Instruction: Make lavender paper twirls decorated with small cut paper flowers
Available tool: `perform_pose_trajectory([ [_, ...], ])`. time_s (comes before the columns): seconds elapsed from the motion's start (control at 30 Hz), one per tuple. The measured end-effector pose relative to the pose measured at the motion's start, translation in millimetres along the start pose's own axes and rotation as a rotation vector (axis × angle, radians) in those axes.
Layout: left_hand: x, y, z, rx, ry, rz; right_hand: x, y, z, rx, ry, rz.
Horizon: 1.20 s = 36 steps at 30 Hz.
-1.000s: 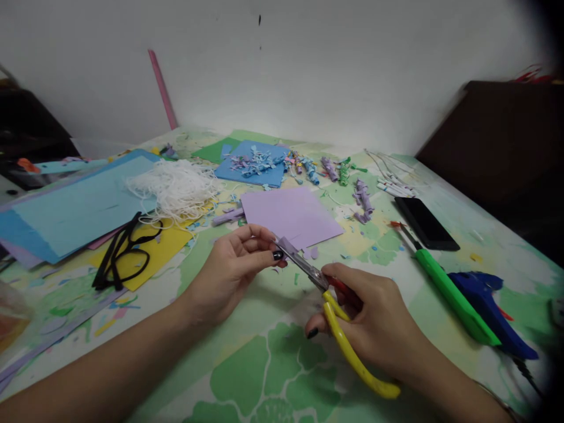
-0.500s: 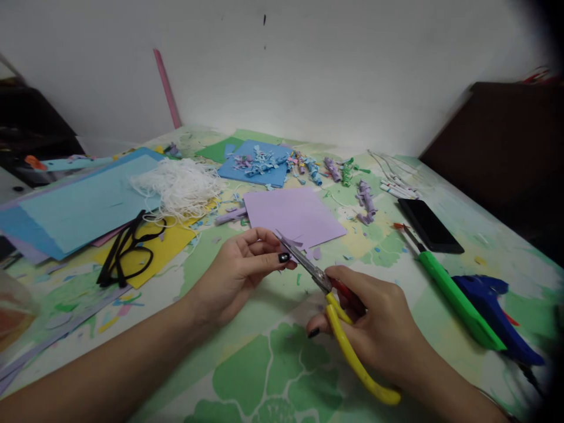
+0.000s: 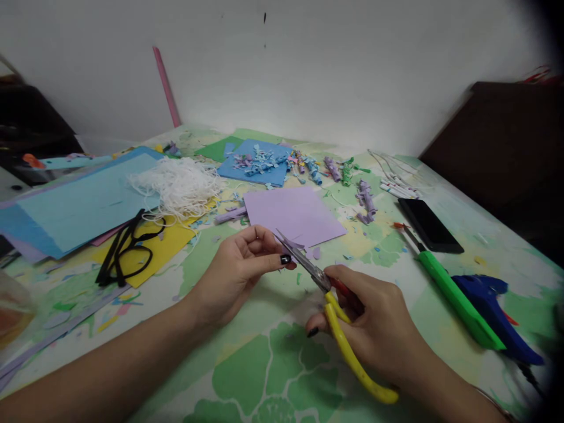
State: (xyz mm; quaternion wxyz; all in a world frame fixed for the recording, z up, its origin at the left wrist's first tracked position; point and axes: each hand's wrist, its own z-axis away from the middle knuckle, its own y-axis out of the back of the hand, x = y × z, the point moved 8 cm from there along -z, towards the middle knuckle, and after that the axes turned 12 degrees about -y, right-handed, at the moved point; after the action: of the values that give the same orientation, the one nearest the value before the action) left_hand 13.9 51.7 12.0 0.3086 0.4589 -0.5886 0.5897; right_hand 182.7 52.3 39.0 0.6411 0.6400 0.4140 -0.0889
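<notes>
Nearest to me, the right hand (image 3: 370, 320) is wrapped round the scissors (image 3: 321, 278), fingers through a red-lined loop, the long yellow handle slanting down beneath the palm. Blades narrowly parted, points aimed at the left hand (image 3: 247, 264), and there, right along the steel, sits the purple slip (image 3: 292, 242)! That left hand is curled, thumb drawn in close to the fingertips; whether they really have hold of the slip I can't tell, the blades mask it.

Careful work, this. I'd say short snips suit it best, made near the points, with the slip kept taut and that dark-nailed thumb well back from the edge. Let the slip turn, and the scissors can stay steady.

Right of the right hand, a smooth plastic green tool (image 3: 458, 299) lies beside the stubby blue glue gun (image 3: 489, 311). Left of the left hand, thin black glasses (image 3: 127, 249) straddle a flat yellow sheet (image 3: 170, 244).

Just beyond both hands, a crisp, matte purple sheet (image 3: 293, 211), with a tight purple roll (image 3: 230, 215) at its edge. Off to the right, the glossy slab of the phone (image 3: 429, 225). Farther left, a soft, springy tangle of white string (image 3: 180, 185); and farthest, straight ahead, frilly paper curls (image 3: 262, 161) on a blue sheet (image 3: 231, 169).
</notes>
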Motion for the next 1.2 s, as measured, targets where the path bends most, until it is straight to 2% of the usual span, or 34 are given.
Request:
perform_pose_trajectory([
  [0.63, 10, 1, -2, 0.009, -0.056, -0.053, -3, 3, -1, 0.015, 0.000, 0.001],
  [1.2, 16, 8, -4, 0.087, -0.107, -0.089, -2, 5, -2, 0.031, 0.019, 0.019],
])
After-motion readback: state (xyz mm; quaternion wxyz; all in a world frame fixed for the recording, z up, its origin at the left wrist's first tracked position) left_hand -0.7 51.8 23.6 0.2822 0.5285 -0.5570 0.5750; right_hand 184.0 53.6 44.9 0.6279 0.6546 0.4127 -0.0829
